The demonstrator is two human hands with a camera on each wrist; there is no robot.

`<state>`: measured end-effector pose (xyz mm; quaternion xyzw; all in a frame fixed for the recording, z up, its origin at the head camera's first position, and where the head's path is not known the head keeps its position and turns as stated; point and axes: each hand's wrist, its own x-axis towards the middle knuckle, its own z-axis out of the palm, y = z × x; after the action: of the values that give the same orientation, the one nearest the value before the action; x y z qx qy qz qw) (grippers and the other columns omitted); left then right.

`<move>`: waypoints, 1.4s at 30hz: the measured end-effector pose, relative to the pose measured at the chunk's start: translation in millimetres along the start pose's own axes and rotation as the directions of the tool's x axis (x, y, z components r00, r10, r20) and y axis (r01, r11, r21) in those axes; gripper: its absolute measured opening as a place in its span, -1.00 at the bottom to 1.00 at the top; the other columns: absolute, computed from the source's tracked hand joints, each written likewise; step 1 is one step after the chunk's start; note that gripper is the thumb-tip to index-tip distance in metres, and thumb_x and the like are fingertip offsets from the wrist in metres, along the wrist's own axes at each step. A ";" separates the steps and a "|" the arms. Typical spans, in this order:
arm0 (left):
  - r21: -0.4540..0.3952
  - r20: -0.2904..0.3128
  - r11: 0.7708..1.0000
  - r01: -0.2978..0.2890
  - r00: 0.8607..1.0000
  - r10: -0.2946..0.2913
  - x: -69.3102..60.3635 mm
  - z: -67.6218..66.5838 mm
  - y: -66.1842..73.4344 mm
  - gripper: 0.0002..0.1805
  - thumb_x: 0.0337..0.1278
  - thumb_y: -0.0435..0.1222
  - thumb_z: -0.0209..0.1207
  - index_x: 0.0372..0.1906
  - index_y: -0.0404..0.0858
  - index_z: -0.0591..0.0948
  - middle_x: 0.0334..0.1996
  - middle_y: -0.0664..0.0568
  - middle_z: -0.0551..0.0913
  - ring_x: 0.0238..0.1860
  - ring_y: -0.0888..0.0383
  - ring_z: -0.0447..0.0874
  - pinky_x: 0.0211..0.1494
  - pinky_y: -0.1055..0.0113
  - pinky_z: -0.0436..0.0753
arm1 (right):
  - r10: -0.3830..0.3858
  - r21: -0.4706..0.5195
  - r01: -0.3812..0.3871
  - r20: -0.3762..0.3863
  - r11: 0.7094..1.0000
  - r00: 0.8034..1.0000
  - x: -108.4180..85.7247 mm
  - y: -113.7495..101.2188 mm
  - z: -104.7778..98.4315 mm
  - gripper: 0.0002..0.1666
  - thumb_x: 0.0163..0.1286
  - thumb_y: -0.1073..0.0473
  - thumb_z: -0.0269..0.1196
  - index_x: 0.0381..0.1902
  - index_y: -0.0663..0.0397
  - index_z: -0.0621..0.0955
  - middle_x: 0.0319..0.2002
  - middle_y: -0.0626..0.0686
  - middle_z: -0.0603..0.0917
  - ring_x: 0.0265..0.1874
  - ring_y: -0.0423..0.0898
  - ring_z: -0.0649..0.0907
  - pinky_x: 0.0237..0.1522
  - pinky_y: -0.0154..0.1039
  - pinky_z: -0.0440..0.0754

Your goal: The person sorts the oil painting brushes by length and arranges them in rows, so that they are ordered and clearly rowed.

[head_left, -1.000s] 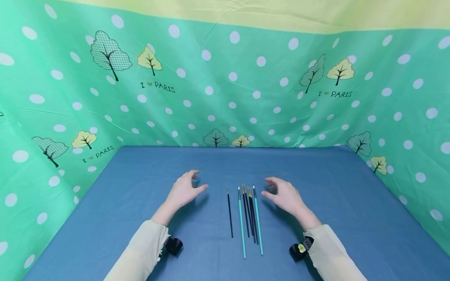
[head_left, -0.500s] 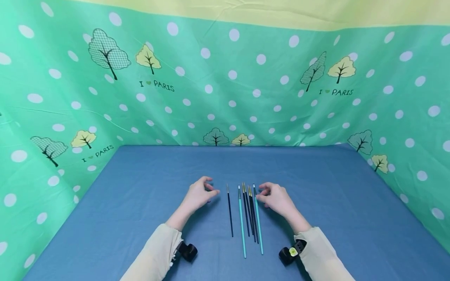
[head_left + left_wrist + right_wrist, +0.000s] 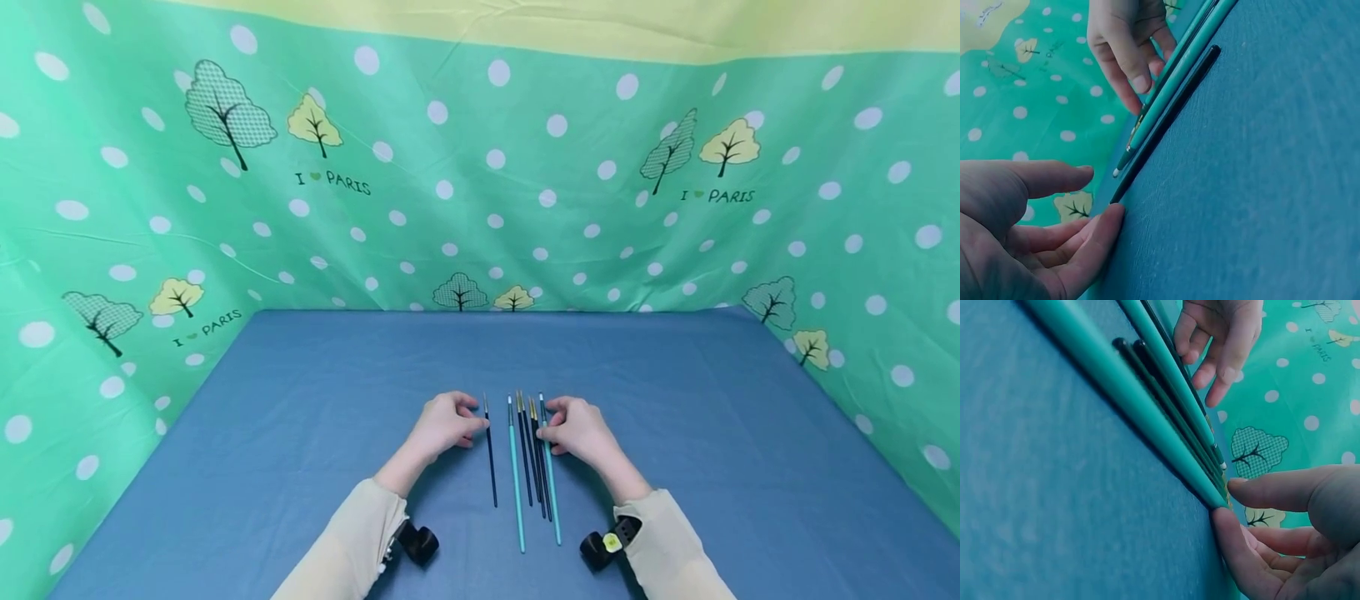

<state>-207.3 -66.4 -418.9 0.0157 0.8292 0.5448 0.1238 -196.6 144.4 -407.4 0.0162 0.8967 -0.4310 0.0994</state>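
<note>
Several paintbrushes lie side by side, bristles away from me. Leftmost is a thin black paintbrush (image 3: 492, 467); my left hand (image 3: 444, 427) is beside its upper part. In the left wrist view a fingertip (image 3: 1112, 215) touches or nearly touches that brush's far end, and the thumb stands apart. Right of it lie a turquoise paintbrush (image 3: 517, 492), several black paintbrushes (image 3: 527, 471) and another turquoise paintbrush (image 3: 553, 492). My right hand (image 3: 581, 429) is at this last brush's upper end, a fingertip (image 3: 1225, 519) against its side, thumb raised above. Neither hand grips anything.
A blue cloth (image 3: 337, 350) covers the table. Behind it and at both sides hangs a green dotted curtain (image 3: 495, 192) printed with trees. A black wrist camera (image 3: 418, 544) sits below the left wrist, and another black camera (image 3: 597, 551) below the right.
Both hands have moved inward and slightly towards me, from apart on either side to the outer brushes' upper ends. The brushes have not visibly moved.
</note>
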 end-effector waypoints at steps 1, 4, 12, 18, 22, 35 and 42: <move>0.006 -0.004 1.000 -0.004 1.000 0.004 -0.2 0.9 -0.5 -0.58 -0.03 -0.33 0.27 -0.02 -0.40 0.51 -0.43 -0.08 0.56 -0.59 0.16 0.59 -0.51 0.34 0.65 | 0.002 -0.002 -0.002 0.005 1.000 1.000 0.0 -0.4 0.8 -0.43 0.09 0.31 0.31 0.09 0.33 0.46 -0.48 0.07 0.54 -0.67 -0.16 0.60 -0.58 -0.27 0.63; 0.022 -0.012 1.000 -0.007 1.000 0.007 -0.4 3.5 -1.3 -0.61 -0.06 -0.34 0.28 -0.06 -0.40 0.53 -0.46 -0.07 0.55 -0.62 0.17 0.58 -0.53 0.35 0.65 | 0.016 -0.011 -0.015 0.013 1.000 1.000 0.5 -0.5 2.3 -0.44 0.09 0.34 0.30 0.09 0.33 0.46 -0.48 0.07 0.53 -0.67 -0.16 0.60 -0.58 -0.28 0.63; 0.207 -0.060 0.978 -0.025 0.997 0.038 -3.1 12.2 1.9 -0.57 -0.16 -0.26 0.34 -0.11 -0.34 0.54 -0.57 0.03 0.52 -0.71 0.22 0.54 -0.51 0.36 0.58 | 0.032 -0.011 -0.032 0.011 0.999 0.999 0.5 0.4 4.6 -0.43 0.08 0.36 0.30 0.10 0.30 0.46 -0.47 0.07 0.52 -0.66 -0.16 0.59 -0.59 -0.30 0.63; 0.328 -0.083 0.944 -0.037 0.994 0.068 -4.5 16.0 6.0 -0.54 -0.24 -0.23 0.38 -0.16 -0.32 0.51 -0.62 0.06 0.51 -0.75 0.21 0.50 -0.43 0.29 0.53 | 0.014 -0.007 -0.014 0.015 1.000 1.000 -0.3 0.6 5.3 -0.45 0.10 0.40 0.27 0.10 0.33 0.45 -0.48 0.08 0.50 -0.66 -0.17 0.59 -0.59 -0.31 0.62; 0.401 -0.098 0.916 -0.019 0.993 0.064 -3.7 18.2 9.9 -0.52 -0.31 -0.19 0.42 -0.20 -0.28 0.51 -0.50 0.00 0.54 -0.60 0.13 0.51 -0.39 0.22 0.52 | 0.017 -0.003 -0.017 0.024 1.000 1.000 -0.6 -0.2 4.1 -0.45 0.11 0.42 0.26 0.11 0.33 0.45 -0.47 0.09 0.49 -0.66 -0.16 0.58 -0.59 -0.30 0.63; 0.384 -0.093 0.923 -0.023 0.994 0.063 -3.7 16.8 14.4 -0.58 -0.19 -0.34 0.35 -0.10 -0.29 0.55 -0.62 0.05 0.50 -0.76 0.24 0.50 -0.57 0.36 0.49 | 0.016 0.001 -0.016 0.033 1.000 0.999 1.1 -0.3 1.2 -0.45 0.10 0.42 0.26 0.10 0.31 0.46 -0.46 0.09 0.49 -0.66 -0.16 0.59 -0.59 -0.29 0.63; 0.427 -0.102 0.904 -0.021 0.992 0.072 -4.3 17.0 18.4 -0.63 -0.15 -0.40 0.27 -0.10 -0.30 0.56 -0.74 0.08 0.51 -0.78 0.24 0.49 -0.39 0.24 0.55 | 0.023 -0.008 -0.022 0.036 1.000 0.999 1.8 -0.2 0.3 -0.45 0.11 0.40 0.26 0.11 0.29 0.46 -0.46 0.08 0.50 -0.66 -0.16 0.59 -0.58 -0.29 0.63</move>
<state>-201.4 -44.4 -407.7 0.0307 0.9331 0.3537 0.0562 -198.3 143.9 -407.8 0.0182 0.8962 -0.4267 0.1204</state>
